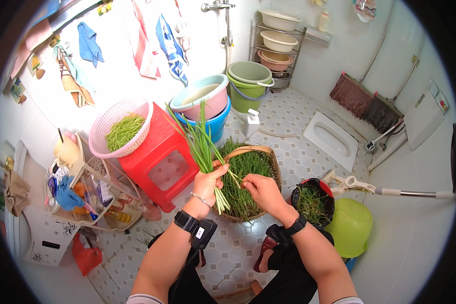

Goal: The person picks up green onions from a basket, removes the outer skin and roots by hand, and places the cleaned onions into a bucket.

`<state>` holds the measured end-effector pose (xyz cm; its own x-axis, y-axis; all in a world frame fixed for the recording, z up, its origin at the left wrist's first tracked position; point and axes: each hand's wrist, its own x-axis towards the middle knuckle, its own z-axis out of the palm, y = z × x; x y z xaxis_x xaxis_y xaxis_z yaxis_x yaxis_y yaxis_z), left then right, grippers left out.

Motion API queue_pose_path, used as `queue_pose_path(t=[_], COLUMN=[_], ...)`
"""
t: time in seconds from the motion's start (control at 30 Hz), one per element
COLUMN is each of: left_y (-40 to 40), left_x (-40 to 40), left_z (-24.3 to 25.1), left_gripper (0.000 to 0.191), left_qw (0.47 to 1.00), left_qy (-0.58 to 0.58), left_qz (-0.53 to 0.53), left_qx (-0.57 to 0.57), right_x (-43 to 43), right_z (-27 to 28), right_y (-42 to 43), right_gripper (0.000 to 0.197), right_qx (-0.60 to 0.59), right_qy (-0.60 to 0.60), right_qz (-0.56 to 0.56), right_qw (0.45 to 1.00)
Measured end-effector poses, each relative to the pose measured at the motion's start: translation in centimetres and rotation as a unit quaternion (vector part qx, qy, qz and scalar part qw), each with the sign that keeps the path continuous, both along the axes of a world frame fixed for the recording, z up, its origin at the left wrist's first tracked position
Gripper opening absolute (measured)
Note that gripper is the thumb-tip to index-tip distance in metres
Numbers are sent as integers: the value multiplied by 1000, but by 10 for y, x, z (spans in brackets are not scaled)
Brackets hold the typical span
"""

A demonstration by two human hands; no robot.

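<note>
My left hand (209, 186) is closed around a bunch of long green stalks that look like garlic chives (202, 150), pale ends pointing down toward me. Just right of it, my right hand (260, 192) pinches the pale end of a stalk (233, 178) between thumb and forefinger. Both hands are above a woven basket (276, 167) heaped with more loose chives (247, 167). To the right of the basket, a bin lined with a black bag (316, 182) contains green and yellowish plant scraps (309, 203).
A red plastic stool (136, 161) bears a pink colander (93, 133) with cut green vegetables. Behind the basket are a white pump bottle (252, 123), stacked basins (220, 95) and a green bucket (245, 91). A squat toilet (330, 140) lies right, a storage rack (95, 182) left.
</note>
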<state>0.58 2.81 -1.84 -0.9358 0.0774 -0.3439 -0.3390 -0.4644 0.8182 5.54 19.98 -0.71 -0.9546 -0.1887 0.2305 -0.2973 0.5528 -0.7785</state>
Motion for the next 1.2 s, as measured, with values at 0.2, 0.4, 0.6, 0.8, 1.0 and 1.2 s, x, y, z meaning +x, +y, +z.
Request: queue_pose_path(t=[0.2,0.4,0.6,0.8,1.0,1.2], left_y=[-2,-18,-24,-6,4,19], left_x=[-4,-13,-8,-4,5,10], left_z=[-1,2,11,3,5,6], left_gripper=[23,21,22,21,19,23], left_qw=[998,993,996,997,997,994], left_qy=[38,51,34,22,27,14], left_qz=[49,108,56,-24,-58,-107], left_qx=[-2,23,69,68,35,37], right_x=[-2,-3,9,33,21,8], right_z=[-1,-14,-43,-98,-100,-45], right_y=[18,62,161,234,232,129], right_gripper=[13,18,21,20,20,21], right_qx=[-3,-44,94,347,409,-123], right_qy=[-94,-150,-171,-184,-249,-177], right_qz=[7,-35,-165,-245,-278,-136], right_qw=[996,987,967,887,833,967])
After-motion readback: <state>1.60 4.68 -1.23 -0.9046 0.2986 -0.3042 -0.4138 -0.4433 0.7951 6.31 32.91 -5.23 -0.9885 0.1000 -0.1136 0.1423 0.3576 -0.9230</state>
